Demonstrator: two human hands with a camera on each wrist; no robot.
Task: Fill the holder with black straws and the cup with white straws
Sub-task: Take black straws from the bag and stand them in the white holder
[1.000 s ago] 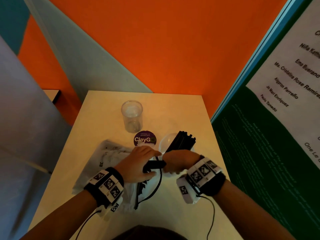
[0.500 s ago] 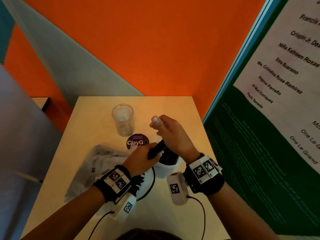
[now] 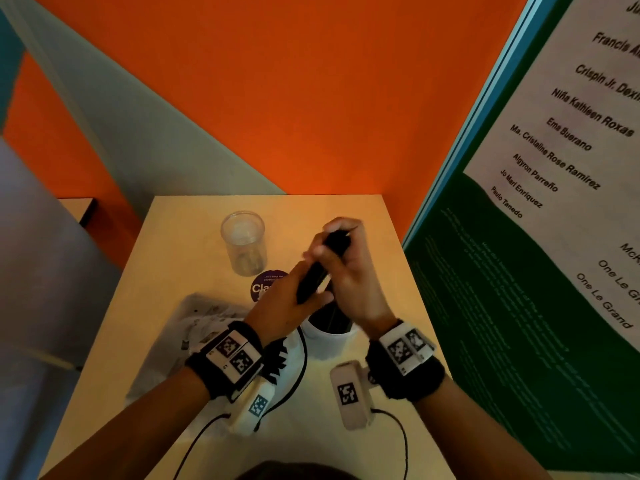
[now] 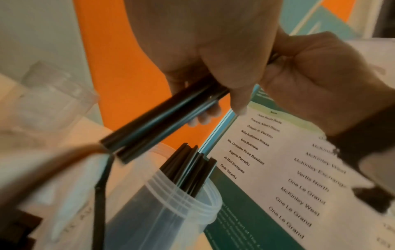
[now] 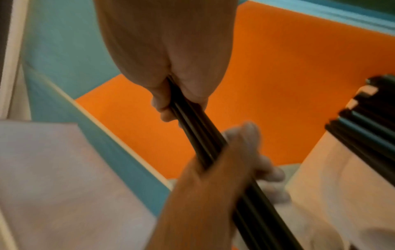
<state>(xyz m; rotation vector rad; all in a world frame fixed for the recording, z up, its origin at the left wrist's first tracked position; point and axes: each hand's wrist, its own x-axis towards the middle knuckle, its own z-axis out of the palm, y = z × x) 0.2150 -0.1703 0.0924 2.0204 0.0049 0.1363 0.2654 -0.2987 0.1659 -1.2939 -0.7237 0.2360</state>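
Note:
A bundle of black straws (image 3: 317, 271) hangs tilted over the translucent white holder (image 3: 329, 337), which has several black straws (image 4: 190, 169) standing in it. My left hand (image 3: 294, 296) grips the bundle's lower part and my right hand (image 3: 341, 247) grips its upper end. The left wrist view shows the bundle (image 4: 158, 120) under my left hand (image 4: 205, 71), above the holder (image 4: 169, 213). In the right wrist view my right hand (image 5: 177, 94) closes round the bundle (image 5: 196, 133). The clear cup (image 3: 244, 242) stands at the back left and looks empty.
A crumpled clear plastic bag (image 3: 194, 327) lies left of the holder on the beige table (image 3: 374, 237). A purple round sticker (image 3: 261, 287) lies between cup and holder. An orange wall stands behind, a green poster board (image 3: 502, 306) close on the right.
Both hands have risen from near the table top with the black bundle. It has swung from lying flat to tilted steeply above the holder, the right hand now highest.

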